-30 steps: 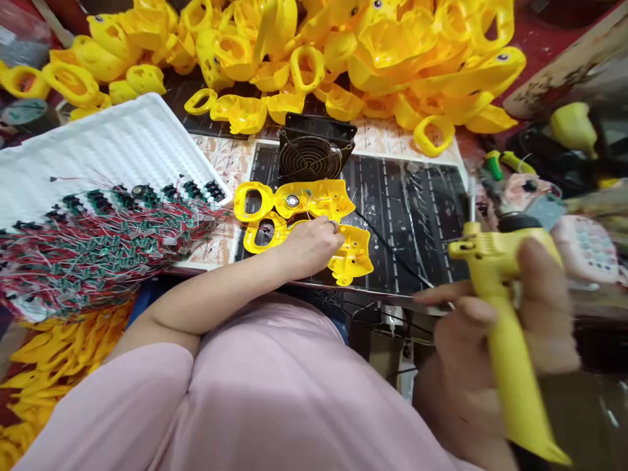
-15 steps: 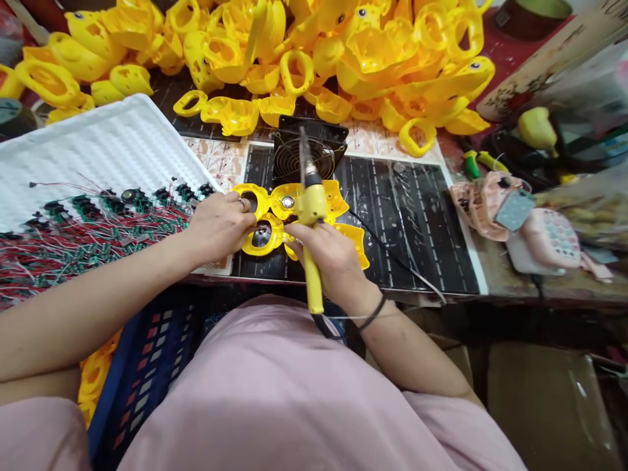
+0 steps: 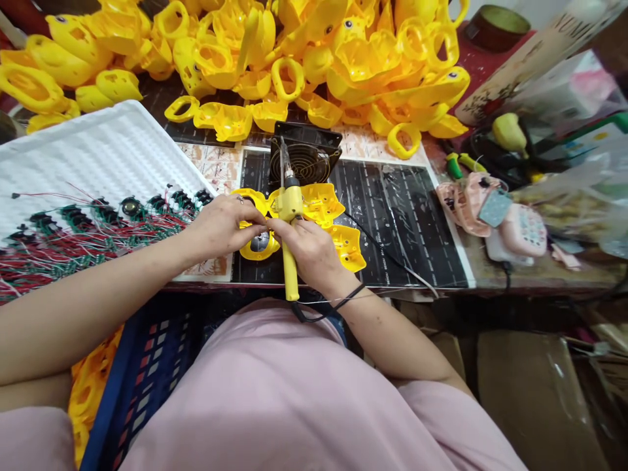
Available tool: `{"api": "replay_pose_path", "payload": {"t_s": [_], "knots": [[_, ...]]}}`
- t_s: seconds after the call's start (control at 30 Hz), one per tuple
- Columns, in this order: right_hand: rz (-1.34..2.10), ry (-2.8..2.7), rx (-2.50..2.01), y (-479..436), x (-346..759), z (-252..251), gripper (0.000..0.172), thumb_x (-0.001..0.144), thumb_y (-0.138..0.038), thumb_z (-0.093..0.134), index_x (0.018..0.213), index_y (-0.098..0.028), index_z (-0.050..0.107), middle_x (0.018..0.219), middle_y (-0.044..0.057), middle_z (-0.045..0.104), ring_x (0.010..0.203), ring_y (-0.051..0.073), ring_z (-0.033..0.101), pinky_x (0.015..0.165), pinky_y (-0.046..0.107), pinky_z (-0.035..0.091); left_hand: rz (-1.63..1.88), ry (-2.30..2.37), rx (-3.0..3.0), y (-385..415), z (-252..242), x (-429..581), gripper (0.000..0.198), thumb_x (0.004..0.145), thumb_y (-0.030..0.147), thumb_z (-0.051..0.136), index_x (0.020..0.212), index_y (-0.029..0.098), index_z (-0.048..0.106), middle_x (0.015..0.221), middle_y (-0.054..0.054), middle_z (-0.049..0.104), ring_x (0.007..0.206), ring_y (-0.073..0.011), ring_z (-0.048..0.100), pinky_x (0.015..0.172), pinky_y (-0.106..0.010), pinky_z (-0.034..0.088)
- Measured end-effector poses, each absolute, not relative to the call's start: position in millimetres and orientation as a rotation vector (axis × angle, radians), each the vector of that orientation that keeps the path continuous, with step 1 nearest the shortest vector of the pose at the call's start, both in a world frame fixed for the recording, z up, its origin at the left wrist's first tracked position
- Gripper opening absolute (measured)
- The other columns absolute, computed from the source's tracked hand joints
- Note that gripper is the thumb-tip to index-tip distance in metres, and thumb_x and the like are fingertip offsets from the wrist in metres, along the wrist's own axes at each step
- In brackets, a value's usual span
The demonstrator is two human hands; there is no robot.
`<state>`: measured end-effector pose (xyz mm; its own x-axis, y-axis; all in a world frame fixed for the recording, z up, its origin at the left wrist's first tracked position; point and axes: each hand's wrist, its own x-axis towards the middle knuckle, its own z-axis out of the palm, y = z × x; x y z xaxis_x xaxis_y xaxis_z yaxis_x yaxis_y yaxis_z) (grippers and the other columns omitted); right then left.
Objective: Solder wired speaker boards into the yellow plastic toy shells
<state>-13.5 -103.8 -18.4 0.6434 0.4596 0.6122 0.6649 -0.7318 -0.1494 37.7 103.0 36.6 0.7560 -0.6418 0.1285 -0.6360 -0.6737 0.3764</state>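
My right hand [image 3: 316,252] is wrapped round a yellow soldering iron [image 3: 290,204], its tip pointing away from me and a black cord trailing below. My left hand [image 3: 223,224] is closed in a pinch, its fingertips meeting those of my right hand; whatever lies between them is too small to make out. Under both hands are two yellow plastic duck shell halves, the upper shell [image 3: 324,201] and the lower shell [image 3: 349,247], open side up. A dark round part [image 3: 260,243] shows within the ring end of the lower one. My hands hide the middle of the shells.
A black fan [image 3: 307,154] stands behind the shells on a black mat [image 3: 392,222]. On the left, a white tray [image 3: 98,140] carries wired circuit boards [image 3: 105,210]. Yellow shells [image 3: 235,59] are heaped at the back. Pink device parts [image 3: 523,229] lie right. A blue basket [image 3: 147,386] stands below.
My left hand has moved from the shells' ring ends to meet my right fingertips. The soldering iron has shifted left with my right hand. The whole view has also shifted slightly.
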Motion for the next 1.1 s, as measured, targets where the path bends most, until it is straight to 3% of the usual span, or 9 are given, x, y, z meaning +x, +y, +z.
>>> {"api": "replay_pose_path", "payload": {"t_s": [0.17, 0.43, 0.73, 0.93, 1.1], "knots": [[-0.756, -0.714, -2.377, -110, -16, -14, 0.029, 0.1, -0.018, 0.048, 0.128, -0.021, 0.055, 0.085, 0.002, 0.071, 0.08, 0.018, 0.067, 0.077, 0.029, 0.054, -0.104, -0.787, 2.43, 107, 41, 34, 0.029, 0.087, 0.036, 0.053, 0.089, 0.017, 0.074, 0.076, -0.001, 0.074, 0.068, -0.0137, 0.066, 0.07, -0.022, 0.049], [-0.637, -0.613, -2.126, -107, -22, 1, 0.023, 0.098, -0.026, 0.059, 0.12, -0.025, 0.051, 0.1, 0.001, 0.076, 0.088, 0.014, 0.075, 0.079, 0.024, 0.059, 0.014, -0.864, 2.459, 102, 45, 31, 0.024, 0.086, 0.034, 0.054, 0.086, 0.02, 0.074, 0.082, -0.002, 0.076, 0.074, -0.015, 0.069, 0.074, -0.024, 0.049], [-0.677, -0.659, -2.14, -105, -21, -5, 0.025, 0.099, -0.022, 0.056, 0.123, -0.024, 0.051, 0.091, -0.001, 0.075, 0.084, 0.013, 0.073, 0.078, 0.025, 0.059, 0.084, -0.971, 2.476, 98, 43, 26, 0.021, 0.089, 0.031, 0.055, 0.086, 0.02, 0.073, 0.081, -0.002, 0.074, 0.075, -0.0154, 0.069, 0.074, -0.025, 0.049], [-0.702, -0.672, -2.222, -104, -22, -13, 0.025, 0.098, -0.017, 0.051, 0.122, -0.021, 0.056, 0.089, 0.002, 0.074, 0.079, 0.016, 0.071, 0.072, 0.027, 0.058, 0.265, -1.161, 2.514, 100, 35, 24, 0.02, 0.091, 0.024, 0.055, 0.085, 0.022, 0.074, 0.081, -0.004, 0.073, 0.08, -0.0193, 0.068, 0.084, -0.035, 0.049], [-0.69, -0.621, -2.257, -104, -23, -15, 0.026, 0.099, -0.02, 0.05, 0.123, -0.022, 0.057, 0.089, 0.003, 0.074, 0.082, 0.017, 0.072, 0.077, 0.029, 0.059, 0.262, -1.178, 2.53, 103, 31, 22, 0.022, 0.093, 0.024, 0.053, 0.089, 0.023, 0.075, 0.084, -0.004, 0.074, 0.082, -0.0188, 0.068, 0.088, -0.035, 0.049]]}}
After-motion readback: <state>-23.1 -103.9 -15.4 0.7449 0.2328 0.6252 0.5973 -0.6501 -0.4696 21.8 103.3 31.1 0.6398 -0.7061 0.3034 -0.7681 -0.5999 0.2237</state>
